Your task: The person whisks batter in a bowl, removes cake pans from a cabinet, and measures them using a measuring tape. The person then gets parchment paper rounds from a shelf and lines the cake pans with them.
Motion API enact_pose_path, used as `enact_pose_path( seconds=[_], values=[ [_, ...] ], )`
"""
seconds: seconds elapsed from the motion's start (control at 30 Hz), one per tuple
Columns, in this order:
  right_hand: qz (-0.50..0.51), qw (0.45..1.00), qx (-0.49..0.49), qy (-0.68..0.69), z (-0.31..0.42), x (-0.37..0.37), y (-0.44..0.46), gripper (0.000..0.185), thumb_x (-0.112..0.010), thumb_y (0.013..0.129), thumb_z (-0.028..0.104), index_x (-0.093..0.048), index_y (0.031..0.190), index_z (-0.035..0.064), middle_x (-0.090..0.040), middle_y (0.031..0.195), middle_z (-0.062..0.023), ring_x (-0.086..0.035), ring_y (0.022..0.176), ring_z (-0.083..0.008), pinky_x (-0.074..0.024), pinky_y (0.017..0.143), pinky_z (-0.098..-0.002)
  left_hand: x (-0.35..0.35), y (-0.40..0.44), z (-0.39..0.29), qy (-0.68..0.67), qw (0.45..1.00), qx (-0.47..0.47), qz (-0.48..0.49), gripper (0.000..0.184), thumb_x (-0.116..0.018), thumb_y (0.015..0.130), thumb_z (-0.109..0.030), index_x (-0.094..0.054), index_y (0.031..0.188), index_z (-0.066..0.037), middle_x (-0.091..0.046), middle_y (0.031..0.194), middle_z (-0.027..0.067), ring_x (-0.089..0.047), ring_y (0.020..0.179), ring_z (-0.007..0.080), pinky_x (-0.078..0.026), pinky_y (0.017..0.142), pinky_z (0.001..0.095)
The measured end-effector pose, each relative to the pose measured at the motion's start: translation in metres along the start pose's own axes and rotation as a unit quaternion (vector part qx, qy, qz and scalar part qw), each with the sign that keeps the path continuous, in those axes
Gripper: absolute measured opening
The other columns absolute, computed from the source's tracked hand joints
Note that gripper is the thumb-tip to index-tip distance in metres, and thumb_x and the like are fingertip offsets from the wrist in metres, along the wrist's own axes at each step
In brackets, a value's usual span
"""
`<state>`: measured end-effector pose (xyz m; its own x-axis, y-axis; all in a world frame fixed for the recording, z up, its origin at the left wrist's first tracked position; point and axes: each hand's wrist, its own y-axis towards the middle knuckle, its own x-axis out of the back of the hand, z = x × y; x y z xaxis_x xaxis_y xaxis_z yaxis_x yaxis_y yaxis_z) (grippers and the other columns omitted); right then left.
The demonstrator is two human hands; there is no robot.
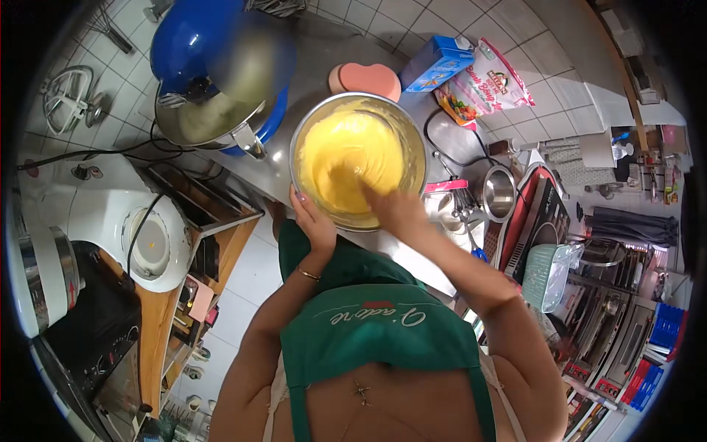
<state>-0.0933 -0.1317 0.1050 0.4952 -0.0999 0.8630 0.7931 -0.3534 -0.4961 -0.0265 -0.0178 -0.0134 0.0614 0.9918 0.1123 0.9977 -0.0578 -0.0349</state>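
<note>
A steel mixing bowl (418, 151) full of thick, swirled yellow batter (357, 144) stands at the near edge of the metal counter. My left hand (314, 223) grips the bowl's near left side, fingers along its outer wall. Over the near right rim, my right hand (396, 211) is closed and smeared by motion. It reaches down to the batter, where a blurred darker shape lies just ahead of the fingers. What that hand holds cannot be made out.
Left of the bowl is a blue stand mixer (195, 44) with pale mix in its steel bowl. Behind stand a pink oval item (368, 79), a blue carton (438, 64) and a flour bag (486, 85). Rightward are a small steel bowl (499, 193) and a black cable (471, 132).
</note>
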Motion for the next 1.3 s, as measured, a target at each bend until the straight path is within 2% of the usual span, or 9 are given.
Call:
enact_pose_path(
  seconds=[0.07, 0.13, 0.3, 0.43, 0.57, 0.8, 0.9, 1.17, 1.3],
  values=[
    [-0.006, 0.997, -0.059, 0.041, -0.021, 0.000, 0.024, 0.053, -0.049, 0.087, 0.015, -0.036, 0.139, 0.0097, -0.068, 0.085, -0.0135, -0.068, 0.075, -0.0281, -0.0557, 0.064, -0.0383, 0.000, 0.001, 0.003, 0.004, 1.000, -0.004, 0.002, 0.040, -0.031, 0.101, -0.020, -0.038, 0.133, 0.003, -0.059, 0.102, 0.0245, -0.058, 0.089, 0.0328, -0.044, 0.079, 0.0382],
    [-0.137, 0.986, -0.071, -0.060, -0.009, -0.043, 0.001, 0.049, -0.045, 0.090, 0.016, -0.039, 0.139, 0.0192, -0.067, 0.073, -0.0137, -0.066, 0.058, -0.0284, -0.0520, 0.047, -0.0380, -0.004, 0.005, 0.016, 0.022, 0.999, -0.042, -0.023, 0.040, -0.031, 0.101, -0.020, -0.038, 0.132, 0.004, -0.059, 0.104, 0.0253, -0.058, 0.091, 0.0345, -0.044, 0.081, 0.0398],
    [-0.039, 0.999, 0.013, -0.010, -0.029, -0.028, 0.038, 0.053, -0.043, 0.090, 0.015, -0.035, 0.142, 0.0198, -0.068, 0.082, -0.0157, -0.069, 0.064, -0.0285, -0.0548, 0.054, -0.0398, 0.001, -0.001, 0.004, 0.025, 1.000, 0.002, 0.004, 0.041, -0.032, 0.100, -0.019, -0.036, 0.134, 0.005, -0.057, 0.112, 0.0268, -0.056, 0.102, 0.0355, -0.041, 0.090, 0.0393],
    [-0.149, 0.987, 0.008, -0.057, 0.004, -0.033, -0.015, 0.030, -0.044, 0.090, 0.016, -0.060, 0.115, 0.0160, -0.068, 0.081, -0.0148, -0.068, 0.066, -0.0308, -0.0545, 0.055, -0.0410, -0.001, -0.001, 0.022, 0.056, 0.998, -0.015, 0.003, 0.043, -0.033, 0.099, -0.016, -0.033, 0.136, 0.005, -0.053, 0.119, 0.0280, -0.054, 0.109, 0.0367, -0.040, 0.094, 0.0386],
    [0.009, 0.998, -0.032, 0.057, -0.022, -0.023, 0.040, 0.053, -0.043, 0.092, 0.022, -0.030, 0.143, 0.0272, -0.068, 0.093, -0.0168, -0.067, 0.080, -0.0345, -0.0526, 0.066, -0.0453, 0.003, 0.004, 0.016, 0.009, 0.999, -0.002, 0.039, 0.044, -0.036, 0.098, -0.014, -0.032, 0.139, 0.001, -0.050, 0.125, 0.0288, -0.052, 0.113, 0.0378, -0.040, 0.094, 0.0405],
    [-0.159, 0.984, -0.014, -0.080, -0.063, -0.057, -0.008, 0.046, -0.058, 0.085, 0.035, -0.049, 0.130, 0.0263, -0.064, 0.099, -0.0135, -0.062, 0.094, -0.0327, -0.0505, 0.073, -0.0428, 0.084, 0.003, 0.010, -0.053, 0.975, 0.004, 0.217, 0.042, -0.039, 0.100, -0.023, -0.036, 0.137, -0.004, -0.059, 0.117, 0.0214, -0.061, 0.102, 0.0340, -0.047, 0.087, 0.0374],
    [-0.281, 0.952, 0.008, -0.119, -0.064, -0.070, -0.008, 0.047, -0.061, 0.083, 0.037, -0.052, 0.128, 0.0246, -0.060, 0.112, -0.0147, -0.056, 0.104, -0.0325, -0.0464, 0.081, -0.0447, 0.147, -0.025, 0.055, -0.003, 0.971, -0.015, 0.238, 0.030, -0.049, 0.095, -0.026, -0.054, 0.118, -0.007, -0.067, 0.098, 0.0114, -0.065, 0.087, 0.0208, -0.050, 0.077, 0.0334],
    [-0.281, 0.903, 0.323, 0.020, 0.201, -0.001, -0.069, 0.052, -0.066, 0.080, 0.025, -0.052, 0.130, 0.0224, -0.051, 0.123, -0.0153, -0.050, 0.109, -0.0315, -0.0392, 0.089, -0.0465, 0.381, -0.147, 0.065, 0.134, 0.965, 0.106, 0.200, 0.017, -0.058, 0.091, -0.021, -0.059, 0.097, -0.006, -0.065, 0.082, 0.0060, -0.061, 0.072, 0.0155, -0.051, 0.067, 0.0317],
    [-0.184, 0.797, 0.570, 0.072, 0.370, -0.022, -0.120, 0.051, -0.072, 0.076, 0.022, -0.057, 0.123, 0.0123, -0.053, 0.122, -0.0125, -0.052, 0.105, -0.0298, -0.0389, 0.087, -0.0467, 0.506, -0.217, 0.074, 0.082, 0.985, 0.141, -0.061, 0.016, -0.058, 0.088, -0.020, -0.061, 0.095, -0.006, -0.067, 0.084, 0.0095, -0.065, 0.075, 0.0233, -0.052, 0.070, 0.0351]
  ],
)
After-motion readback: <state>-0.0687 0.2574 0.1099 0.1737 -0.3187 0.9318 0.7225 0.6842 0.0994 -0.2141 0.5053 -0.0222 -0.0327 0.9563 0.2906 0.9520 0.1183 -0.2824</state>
